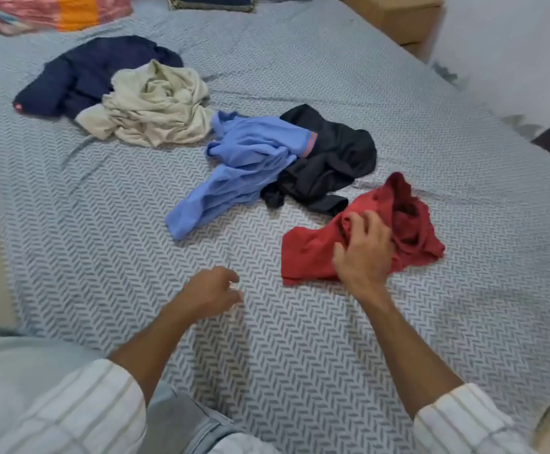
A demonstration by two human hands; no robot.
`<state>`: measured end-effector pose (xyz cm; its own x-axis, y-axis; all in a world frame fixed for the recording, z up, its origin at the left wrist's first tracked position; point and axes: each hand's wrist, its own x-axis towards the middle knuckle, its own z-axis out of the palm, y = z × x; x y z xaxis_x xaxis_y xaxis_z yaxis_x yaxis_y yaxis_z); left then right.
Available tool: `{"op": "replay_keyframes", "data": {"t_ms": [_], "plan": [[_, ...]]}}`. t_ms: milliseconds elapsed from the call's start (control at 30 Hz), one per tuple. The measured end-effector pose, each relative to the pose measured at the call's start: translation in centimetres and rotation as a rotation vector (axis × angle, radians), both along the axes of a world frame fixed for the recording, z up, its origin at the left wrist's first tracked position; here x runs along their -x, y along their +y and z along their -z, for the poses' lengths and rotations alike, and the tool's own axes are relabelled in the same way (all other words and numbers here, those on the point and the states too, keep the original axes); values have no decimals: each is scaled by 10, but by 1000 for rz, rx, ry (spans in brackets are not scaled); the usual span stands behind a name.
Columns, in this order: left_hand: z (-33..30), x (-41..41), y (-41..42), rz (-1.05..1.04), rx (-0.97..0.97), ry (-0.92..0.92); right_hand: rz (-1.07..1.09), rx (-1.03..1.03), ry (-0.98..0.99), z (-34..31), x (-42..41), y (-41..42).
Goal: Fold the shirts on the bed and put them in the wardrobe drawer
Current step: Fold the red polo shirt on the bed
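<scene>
right hand rests on the red shirt, fingers curled into the cloth and bunching it, so it grips the shirt near its middle. left hand hangs just above the bedsheet, apart from the right hand, fingers loosely curled, holding nothing.

red shirt lies crumpled at the near right of the bed, closest of all the shirts to the person. no shirt looks folded yet; wardrobe drawer not in view. judged: start of task, first shirt being picked up.

to do the step well (judgement): lift the shirt by collar or shoulders rather than by a mid-body bunch, shake it out, then lay it flat on the bare sheet in front of the left hand. the left hand should take the other shoulder so the cloth spreads evenly and sleeves are not trapped underneath.

further out: a light blue shirt overlaps a black shirt beside it; the black one's sleeve ends near the red shirt, apart from it as far as can be told. beyond, a cream shirt lies on a navy shirt. a pink and orange bundle and a dark cushion sit at the far end.

in the way: nothing on the near sheet; overlapping pairs may drag each other when lifted.
</scene>
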<state>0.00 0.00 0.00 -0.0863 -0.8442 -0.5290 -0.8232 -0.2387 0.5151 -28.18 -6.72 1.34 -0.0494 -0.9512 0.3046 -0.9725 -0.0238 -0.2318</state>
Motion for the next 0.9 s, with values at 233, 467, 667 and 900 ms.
{"op": "replay_keyframes", "data": {"t_ms": [233, 467, 667, 900], "plan": [[-11, 13, -11, 3, 48, 115, 193, -411, -137, -16, 13, -16], [-41, 20, -16, -57, 232, 396, -163, -393, -907, -53, -105, 22], [-61, -1, -3, -253, 380, 430, -538, -617, -1097, -81, -146, 45], [-48, -71, 22, -705, 437, 508, -339, -258, -33, -18, -83, 46]]}}
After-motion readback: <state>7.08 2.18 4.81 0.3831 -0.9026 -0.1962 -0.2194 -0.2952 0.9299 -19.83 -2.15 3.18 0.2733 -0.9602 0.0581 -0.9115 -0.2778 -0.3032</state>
